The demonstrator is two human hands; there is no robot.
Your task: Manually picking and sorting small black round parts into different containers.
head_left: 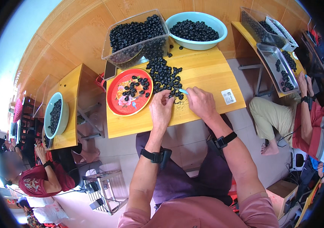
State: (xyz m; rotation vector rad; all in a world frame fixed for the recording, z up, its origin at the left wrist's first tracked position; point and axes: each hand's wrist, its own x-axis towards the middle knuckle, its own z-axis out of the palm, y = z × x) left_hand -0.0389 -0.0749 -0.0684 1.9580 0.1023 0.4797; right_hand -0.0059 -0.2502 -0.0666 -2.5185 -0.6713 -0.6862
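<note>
At the near edge of the yellow table [213, 72], my left hand [161, 109] is closed in a pinch, with a small black round part [170, 96] at its fingertips. My right hand [201, 103] is closed around a slim light blue tool [183, 91], whose end points left toward that part. Just beyond both hands lies a loose pile of small black round parts [165, 76]. A red round tray [113, 105] with a flower pattern sits left of my left hand and holds a scattering of the same parts.
Behind the pile stand a clear plastic box [110, 57] and a light blue basin [197, 46], both full of black parts. A dark flat object [110, 70] lies by the box. A white label [228, 97] is at the table's right. Other people sit at side tables left and right.
</note>
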